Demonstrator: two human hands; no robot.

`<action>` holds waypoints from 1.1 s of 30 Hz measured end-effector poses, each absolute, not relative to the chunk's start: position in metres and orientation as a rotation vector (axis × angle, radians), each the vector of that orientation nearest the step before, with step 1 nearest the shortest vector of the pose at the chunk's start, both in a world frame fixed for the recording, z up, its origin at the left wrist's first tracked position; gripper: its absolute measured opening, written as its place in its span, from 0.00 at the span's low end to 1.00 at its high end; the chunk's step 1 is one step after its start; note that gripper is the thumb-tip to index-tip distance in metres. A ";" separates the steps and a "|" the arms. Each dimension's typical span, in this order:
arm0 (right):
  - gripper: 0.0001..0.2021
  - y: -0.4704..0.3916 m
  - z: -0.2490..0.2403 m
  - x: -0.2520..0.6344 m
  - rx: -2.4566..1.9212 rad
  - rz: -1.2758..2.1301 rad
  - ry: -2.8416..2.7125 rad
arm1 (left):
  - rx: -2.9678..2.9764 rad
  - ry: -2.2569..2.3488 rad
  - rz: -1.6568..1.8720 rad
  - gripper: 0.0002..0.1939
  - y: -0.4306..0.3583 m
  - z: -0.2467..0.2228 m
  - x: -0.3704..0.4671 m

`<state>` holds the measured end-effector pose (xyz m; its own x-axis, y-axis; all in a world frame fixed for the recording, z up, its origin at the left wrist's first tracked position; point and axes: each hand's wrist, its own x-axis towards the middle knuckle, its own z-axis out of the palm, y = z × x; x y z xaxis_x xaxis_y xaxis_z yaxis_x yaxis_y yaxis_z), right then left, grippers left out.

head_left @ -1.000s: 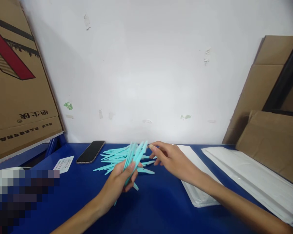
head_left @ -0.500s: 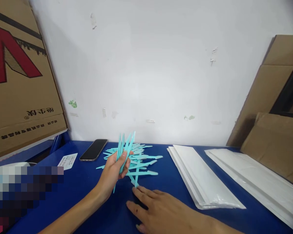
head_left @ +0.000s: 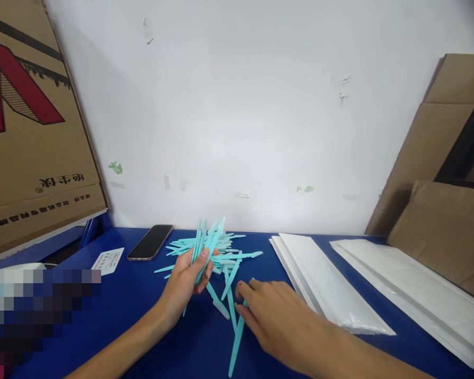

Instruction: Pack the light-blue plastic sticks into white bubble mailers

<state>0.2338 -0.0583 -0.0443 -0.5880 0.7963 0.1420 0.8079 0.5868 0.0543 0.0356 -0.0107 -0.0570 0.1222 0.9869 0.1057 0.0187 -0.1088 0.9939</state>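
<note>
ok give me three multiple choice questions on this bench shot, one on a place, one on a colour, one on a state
1. Where does the phone lie?
A. left of the loose sticks
B. on the white bags
C. in the right hand

2. What colour are the sticks?
A. red
B. turquoise
C. black

3. What is the left hand doing?
A. lying flat and empty
B. gripping a bundle of sticks
C. holding the phone

Answers:
1 A, the phone lies on the blue table left of the pile.
2 B, every stick is pale turquoise.
3 B, its fingers close round a fanned bundle pointing up.
</note>
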 end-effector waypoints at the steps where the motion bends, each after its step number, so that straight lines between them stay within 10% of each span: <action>1: 0.09 -0.058 -0.045 0.235 -1.391 -0.138 -2.710 | 1.368 1.082 1.179 0.24 -0.011 -0.057 0.036; 25: 0.17 -0.055 -0.029 0.251 -1.536 0.181 -2.582 | 1.347 1.003 1.108 0.22 -0.020 -0.055 0.044; 33: 0.06 -0.044 -0.027 0.252 -1.555 0.486 -2.525 | 1.456 0.997 1.048 0.24 -0.017 -0.065 0.044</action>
